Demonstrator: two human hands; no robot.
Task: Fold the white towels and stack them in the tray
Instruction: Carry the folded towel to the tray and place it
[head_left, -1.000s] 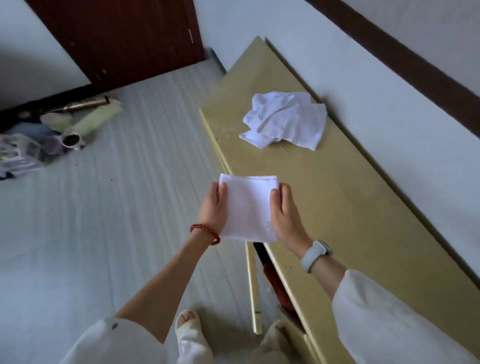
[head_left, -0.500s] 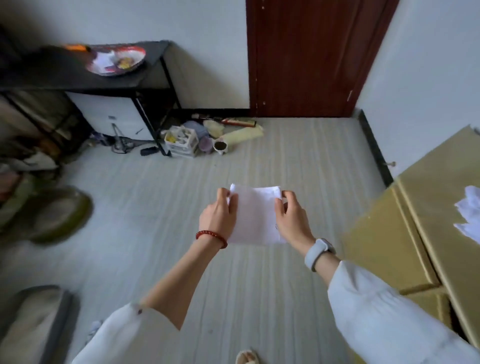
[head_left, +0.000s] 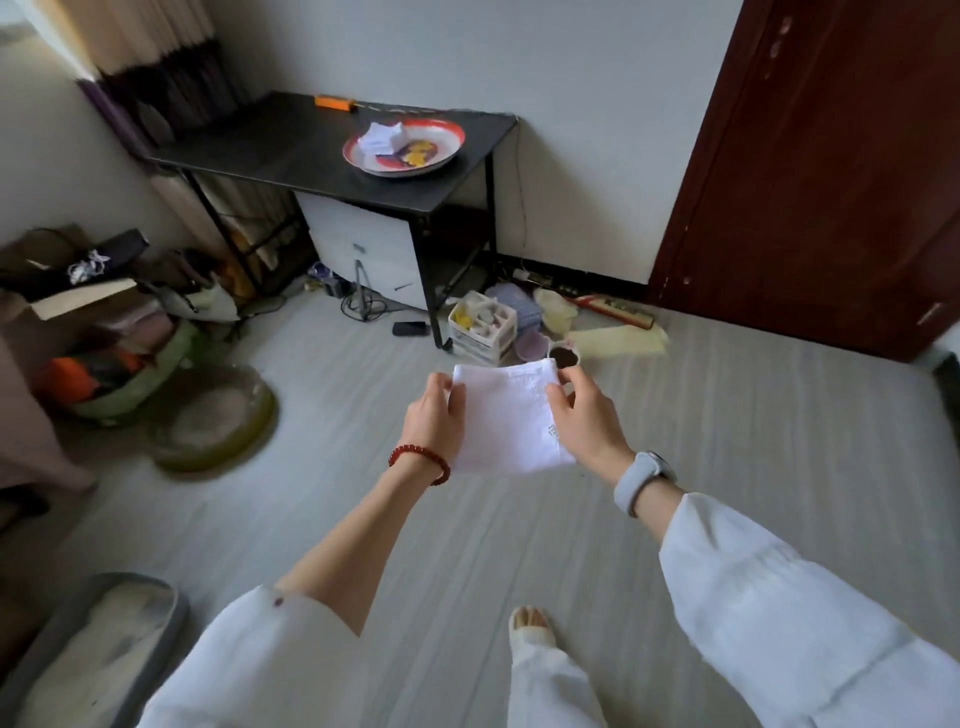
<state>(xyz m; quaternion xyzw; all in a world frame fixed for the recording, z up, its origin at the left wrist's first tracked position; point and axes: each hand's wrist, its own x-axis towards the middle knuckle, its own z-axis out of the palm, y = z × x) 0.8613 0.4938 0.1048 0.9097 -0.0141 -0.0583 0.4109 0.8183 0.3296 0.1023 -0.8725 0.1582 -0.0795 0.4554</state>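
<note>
Holding one folded white towel (head_left: 506, 421) between them, the two hands are raised in front of the body, above the grey striped floor (head_left: 727, 441). The left hand (head_left: 434, 418) grips the left edge of the towel, with the thumb on top and the fingers curled under it; a red bead bracelet (head_left: 420, 460) goes around this wrist. The right hand (head_left: 587, 415) pinches the right edge near the upper corner, and this wrist carries one pale smartwatch (head_left: 643, 480). The towel is a flat square and it touches nothing except the two hands. Both arms come out of white sleeves, and one foot (head_left: 530, 626) shows below on the floor. Far ahead stands one black desk (head_left: 291, 150) against the wall, and on it rests one round tray (head_left: 402, 148) with a red rim. Inside the tray, on its left part, lies some folded white cloth (head_left: 382, 137); how many pieces it is I cannot tell. The right part of the tray shows a yellow and purple pattern. One small orange object (head_left: 335, 102) lies at the back edge of the desk. Under the desk there is one white drawer cabinet (head_left: 371, 249). On the floor beside the desk leg stands one white plastic organizer (head_left: 480, 327), and close to it one cup (head_left: 563, 356) with dark inside. One dark red door (head_left: 831, 171) fills the right side.
</note>
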